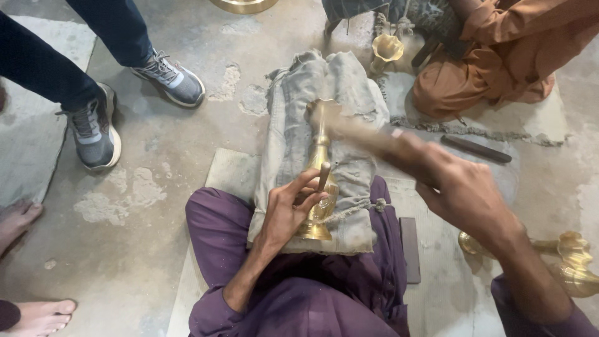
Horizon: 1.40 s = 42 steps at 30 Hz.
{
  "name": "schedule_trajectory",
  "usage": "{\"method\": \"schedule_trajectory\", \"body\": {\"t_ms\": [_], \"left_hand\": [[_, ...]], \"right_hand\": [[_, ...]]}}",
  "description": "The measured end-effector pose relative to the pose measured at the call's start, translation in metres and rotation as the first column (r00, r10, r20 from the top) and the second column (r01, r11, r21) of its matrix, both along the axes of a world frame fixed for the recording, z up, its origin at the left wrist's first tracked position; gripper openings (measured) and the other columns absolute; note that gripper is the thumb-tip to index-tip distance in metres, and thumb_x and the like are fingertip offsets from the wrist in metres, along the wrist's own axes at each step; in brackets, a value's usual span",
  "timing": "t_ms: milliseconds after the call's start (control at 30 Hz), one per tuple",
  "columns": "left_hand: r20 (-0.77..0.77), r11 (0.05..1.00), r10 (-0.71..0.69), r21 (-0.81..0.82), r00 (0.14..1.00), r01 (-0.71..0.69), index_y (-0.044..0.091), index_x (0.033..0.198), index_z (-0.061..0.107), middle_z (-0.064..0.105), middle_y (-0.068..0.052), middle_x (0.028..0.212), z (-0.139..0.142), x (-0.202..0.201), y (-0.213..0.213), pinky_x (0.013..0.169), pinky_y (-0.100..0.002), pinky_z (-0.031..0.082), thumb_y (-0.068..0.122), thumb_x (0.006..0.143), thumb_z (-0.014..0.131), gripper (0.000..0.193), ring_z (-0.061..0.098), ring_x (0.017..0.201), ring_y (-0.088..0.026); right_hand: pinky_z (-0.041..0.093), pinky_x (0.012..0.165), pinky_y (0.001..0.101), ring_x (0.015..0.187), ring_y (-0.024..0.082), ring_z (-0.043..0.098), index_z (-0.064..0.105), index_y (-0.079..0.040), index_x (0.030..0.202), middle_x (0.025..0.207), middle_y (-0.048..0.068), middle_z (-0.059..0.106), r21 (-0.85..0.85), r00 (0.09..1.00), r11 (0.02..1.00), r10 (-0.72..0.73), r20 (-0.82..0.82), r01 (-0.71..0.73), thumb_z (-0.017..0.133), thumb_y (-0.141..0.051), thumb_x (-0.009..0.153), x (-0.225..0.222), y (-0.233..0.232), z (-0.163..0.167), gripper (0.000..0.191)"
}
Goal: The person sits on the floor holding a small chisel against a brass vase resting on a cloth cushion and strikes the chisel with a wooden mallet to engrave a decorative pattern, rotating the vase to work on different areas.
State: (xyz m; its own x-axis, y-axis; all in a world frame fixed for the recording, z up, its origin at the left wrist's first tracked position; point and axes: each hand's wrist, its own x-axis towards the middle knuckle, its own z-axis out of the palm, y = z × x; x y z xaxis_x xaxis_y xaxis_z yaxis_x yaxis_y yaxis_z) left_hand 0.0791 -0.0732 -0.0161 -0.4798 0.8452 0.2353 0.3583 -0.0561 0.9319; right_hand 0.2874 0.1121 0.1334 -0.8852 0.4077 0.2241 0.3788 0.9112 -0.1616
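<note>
The brass vase point(320, 181) lies on its side on our grey cloth pad point(293, 112), which rests over our lap. Its long axis runs from 6 o'clock to 12, with the flared foot toward us and the slim neck pointing away. Our left hand point(290, 209) sits at the wide lower body, fingers curled, pinching a short punch point(324, 176) upright against the metal. This hand is the nearer one and touches the vase. Our right hand point(458, 184) comes in from 4 o'clock, closed around a blurred hammer point(352, 128) whose head is over the neck at 12. A second brass piece point(571, 259) lies on the floor at 4 o'clock, well apart. A dark bar point(477, 148) lies at 2.
</note>
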Motion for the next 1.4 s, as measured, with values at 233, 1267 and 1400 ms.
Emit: {"method": "schedule_trajectory", "body": {"t_ms": [233, 1267, 1400], "left_hand": [[0.017, 0.989, -0.144, -0.016, 0.989, 0.144, 0.015, 0.140, 0.060, 0.080, -0.013, 0.106, 0.007, -0.010, 0.001, 0.075, -0.035, 0.066, 0.008, 0.092, 0.075, 0.051, 0.081, 0.098, -0.021], [-0.129, 0.806, -0.586, -0.194, 0.800, 0.559, 0.022, 0.140, 0.060, 0.081, -0.005, 0.102, 0.035, -0.044, 0.037, 0.082, -0.038, 0.063, 0.015, 0.087, 0.073, 0.055, 0.080, 0.088, -0.018], [-0.174, 0.778, -0.626, -0.197, 0.760, 0.596, 0.026, 0.139, 0.063, 0.081, -0.002, 0.104, 0.030, -0.042, 0.042, 0.083, -0.039, 0.064, 0.016, 0.089, 0.069, 0.052, 0.080, 0.089, -0.015]], "right_hand": [[0.061, 0.068, 0.0355, 0.081, 0.018, 0.073, 0.049, -0.033, 0.156, 0.104, 0.005, 0.074, 0.073, 0.981, 0.991, -0.122, 0.151, 0.112, 0.073, -0.017, 0.091, 0.019, 0.002, -0.034, 0.071], [0.063, 0.071, 0.0410, 0.085, 0.027, 0.075, 0.047, -0.025, 0.153, 0.123, 0.014, 0.073, -0.152, 0.922, 0.928, -0.361, -0.138, 0.340, 0.071, -0.008, 0.080, 0.094, -0.039, -0.192, 0.079], [0.064, 0.068, 0.0404, 0.074, 0.025, 0.075, 0.045, -0.029, 0.153, 0.112, 0.007, 0.076, -0.166, 0.933, 0.919, -0.351, 0.073, 0.359, 0.071, -0.010, 0.080, 0.087, -0.039, -0.196, 0.080]]}}
